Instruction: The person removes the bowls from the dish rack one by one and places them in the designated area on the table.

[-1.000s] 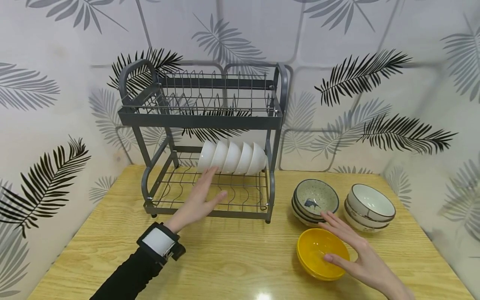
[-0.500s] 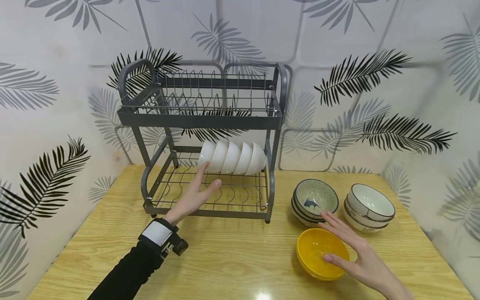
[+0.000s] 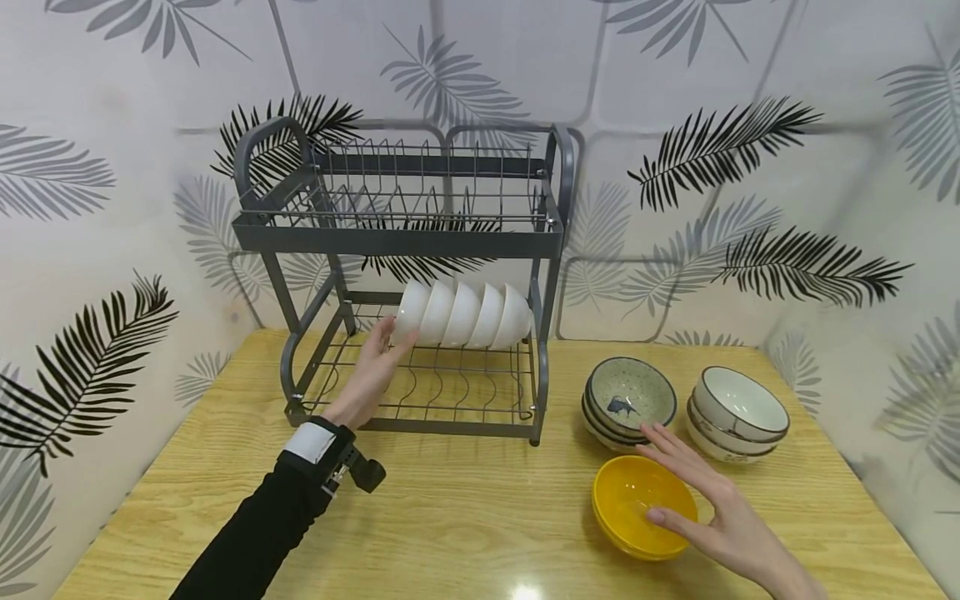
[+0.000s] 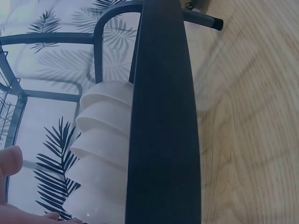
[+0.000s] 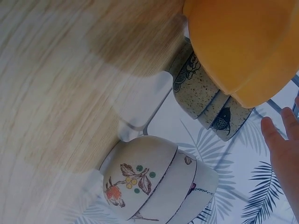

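Several white bowls (image 3: 463,317) stand on their sides, nested in a row along the rack's lower shelf. My left hand (image 3: 363,379) reaches in at the left end of this row. Its fingertips are right at the end bowl, and the thumb overlaps that bowl's front in the head view. In the left wrist view the thumb (image 4: 10,161) stands apart from the bowls (image 4: 100,154). My right hand (image 3: 712,508) lies spread over the yellow bowls (image 3: 630,529), stacked on the table. Its thumb overlaps the upper bowl's inside, while the fingers extend past the far rim.
A dark grey two-tier dish rack (image 3: 397,242) stands against the patterned wall; its front bar (image 4: 163,116) crosses the left wrist view. Speckled fish-pattern bowls (image 3: 630,392) are stacked behind the yellow ones. Cream floral bowls (image 3: 742,408) form another stack to their right on the wooden table (image 3: 465,525).
My left hand has drawn back from the front of the bowl row, moved left and turned inward at the row's left end. My right hand and the table stacks have stayed put.
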A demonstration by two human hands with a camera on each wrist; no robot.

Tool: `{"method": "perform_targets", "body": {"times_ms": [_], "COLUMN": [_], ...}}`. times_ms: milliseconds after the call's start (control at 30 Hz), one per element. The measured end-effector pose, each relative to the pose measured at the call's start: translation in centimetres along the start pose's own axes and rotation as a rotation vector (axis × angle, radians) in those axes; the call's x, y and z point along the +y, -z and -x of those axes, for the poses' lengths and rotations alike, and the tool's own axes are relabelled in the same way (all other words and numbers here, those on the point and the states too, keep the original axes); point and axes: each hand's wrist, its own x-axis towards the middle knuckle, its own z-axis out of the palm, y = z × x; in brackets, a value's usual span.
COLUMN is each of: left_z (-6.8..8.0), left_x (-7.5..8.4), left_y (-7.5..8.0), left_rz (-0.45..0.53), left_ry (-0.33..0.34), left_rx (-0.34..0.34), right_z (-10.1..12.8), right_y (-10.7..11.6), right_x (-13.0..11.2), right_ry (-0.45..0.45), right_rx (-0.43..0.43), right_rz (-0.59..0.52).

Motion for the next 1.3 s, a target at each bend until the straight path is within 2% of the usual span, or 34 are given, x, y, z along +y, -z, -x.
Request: {"method": "perform_targets", "body": {"times_ms": [233,500,633,900,1300], "left_z": [-0.8,-2.2,-3.1,-4.5,-6.3], "left_x": [0.4,0.4,0.5,0.5,-0.2], "left_y": [0.1,-0.2,-0.4,-1.0,-1.5], "left_rz": [0.043,0.029,-0.008,-0.089,-0.19], "left_ry": [0.054,0.02,0.009,0.05,0.104], "left_rx": [0.01,0.037,0.061,0.095,0.223], "right_z": [0.0,0.1,0.1,0.0,0.1], "right_y": [-0.1,-0.2,-0.2,-0.2,0.0], "right_x": [0.1,0.1,0.2,0.1,0.0], "right_ry": [-0.005,-0.008,-0.008,-0.01,-0.009], "right_rx": [-0.004,-0.004,-0.003,-0.009,0.0], "right_rz": [-0.007,-0.013,-0.014,-0.015,-0.009]}}
